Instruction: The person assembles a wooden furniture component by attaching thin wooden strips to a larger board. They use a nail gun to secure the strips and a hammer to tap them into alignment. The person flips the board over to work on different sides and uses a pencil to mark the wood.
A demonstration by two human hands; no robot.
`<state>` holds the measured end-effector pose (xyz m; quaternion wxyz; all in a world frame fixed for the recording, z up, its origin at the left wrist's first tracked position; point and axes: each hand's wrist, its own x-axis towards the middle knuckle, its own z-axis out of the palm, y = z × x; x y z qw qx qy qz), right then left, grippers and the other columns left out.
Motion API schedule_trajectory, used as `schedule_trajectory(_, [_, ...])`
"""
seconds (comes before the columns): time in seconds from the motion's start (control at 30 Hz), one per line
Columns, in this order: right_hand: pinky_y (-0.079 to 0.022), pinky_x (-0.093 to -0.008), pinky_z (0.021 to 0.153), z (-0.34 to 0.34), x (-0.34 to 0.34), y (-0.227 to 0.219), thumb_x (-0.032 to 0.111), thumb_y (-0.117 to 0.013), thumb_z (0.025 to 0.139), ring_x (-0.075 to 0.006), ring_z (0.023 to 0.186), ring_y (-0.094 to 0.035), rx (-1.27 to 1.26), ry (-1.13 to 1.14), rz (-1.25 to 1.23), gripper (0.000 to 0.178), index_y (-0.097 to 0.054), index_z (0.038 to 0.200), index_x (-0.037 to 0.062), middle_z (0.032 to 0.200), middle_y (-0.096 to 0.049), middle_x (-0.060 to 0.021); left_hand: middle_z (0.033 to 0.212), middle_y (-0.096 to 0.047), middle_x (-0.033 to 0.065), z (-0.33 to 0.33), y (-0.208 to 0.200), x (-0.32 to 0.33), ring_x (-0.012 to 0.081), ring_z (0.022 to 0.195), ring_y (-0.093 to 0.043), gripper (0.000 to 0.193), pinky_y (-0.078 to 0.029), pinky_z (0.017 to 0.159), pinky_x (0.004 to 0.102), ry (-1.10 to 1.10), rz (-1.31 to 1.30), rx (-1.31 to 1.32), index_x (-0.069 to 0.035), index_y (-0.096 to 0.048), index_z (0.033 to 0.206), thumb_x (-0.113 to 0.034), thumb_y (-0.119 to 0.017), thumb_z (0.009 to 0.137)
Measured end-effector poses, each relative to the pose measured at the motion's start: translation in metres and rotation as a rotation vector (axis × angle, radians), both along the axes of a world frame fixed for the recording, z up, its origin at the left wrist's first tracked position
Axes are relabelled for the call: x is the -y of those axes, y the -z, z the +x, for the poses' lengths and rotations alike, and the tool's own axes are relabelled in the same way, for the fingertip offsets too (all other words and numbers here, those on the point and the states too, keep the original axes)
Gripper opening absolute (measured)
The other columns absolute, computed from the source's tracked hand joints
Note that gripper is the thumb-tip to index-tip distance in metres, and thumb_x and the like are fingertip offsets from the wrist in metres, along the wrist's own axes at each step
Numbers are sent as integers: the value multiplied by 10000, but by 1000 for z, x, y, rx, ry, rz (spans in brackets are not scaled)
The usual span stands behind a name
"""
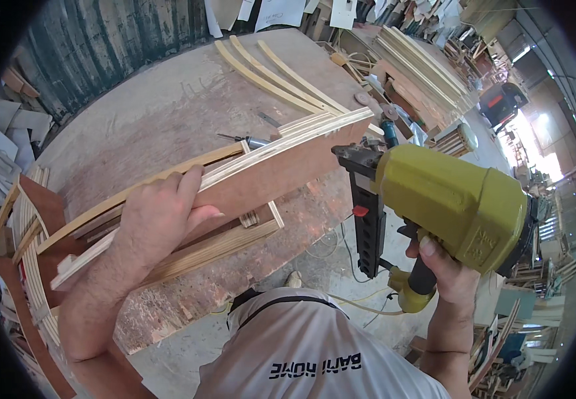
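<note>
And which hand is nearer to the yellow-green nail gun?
Right. The right hand grips the nail gun; the left hand holds the wooden board, to the gun's left.

Yellow-green pneumatic nailer [451, 203] sits in the right fingers [413, 249], nose leftward; reddish-faced plywood board [281, 165] slants beneath the left fingers [190, 187].

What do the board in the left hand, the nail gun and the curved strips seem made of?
Board: plywood, apparently unfinished, with layered stripes along its edge and matt brown face. Nail gun: body probably painted metal, judging by its yellow-green sheen; plastic is possible. Curved strips: likely bare wood, pale and matt.
</note>
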<state>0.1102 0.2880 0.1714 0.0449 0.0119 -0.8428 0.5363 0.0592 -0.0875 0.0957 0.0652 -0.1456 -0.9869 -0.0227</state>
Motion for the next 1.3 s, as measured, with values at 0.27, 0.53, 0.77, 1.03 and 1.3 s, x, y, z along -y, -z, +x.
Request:
schedule_trajectory(0.27, [-533,-331,726,-2,-3,-2,152,-795,859,-162,802,-649,-20,26,132,263,-693,1062,19,908,-698,-47,824,-668,176,-28,-63,-21,346,788,-705,530,-561,683,441,90,-233,96,-12,-519,1123,-425,-712,854])
schedule_trajectory(0.53, [-547,-325,744,-39,10,11,163,-782,867,-174,830,-676,-27,-61,141,333,-668,1137,3,947,-707,-83,809,-664,188,-24,-63,-18,365,808,-702,533,-560,697,452,37,-241,152,-6,-515,1101,-420,-732,844])
schedule_trajectory(0.77, [-564,-291,688,-52,23,4,173,-794,873,-134,772,-685,58,-41,-18,336,-680,1137,-2,922,-721,-73,814,-666,184,-27,-63,-17,352,829,-706,544,-566,710,442,35,-228,187,-7,-518,1107,-432,-732,843])
schedule_trajectory(1.03, [-566,-281,659,-58,25,8,170,-791,879,-133,752,-687,39,-41,-48,340,-674,1137,-18,915,-714,-76,839,-673,190,-28,-66,-19,353,849,-710,529,-572,734,430,54,-251,189,-9,-522,1113,-421,-726,850])
schedule_trajectory(1.3, [-571,-281,660,-57,27,11,168,-786,884,-134,757,-689,26,-30,-47,345,-668,1149,-19,919,-713,-74,824,-683,189,-32,-69,-19,352,862,-713,524,-573,751,429,63,-261,202,-6,-516,1109,-405,-733,847])
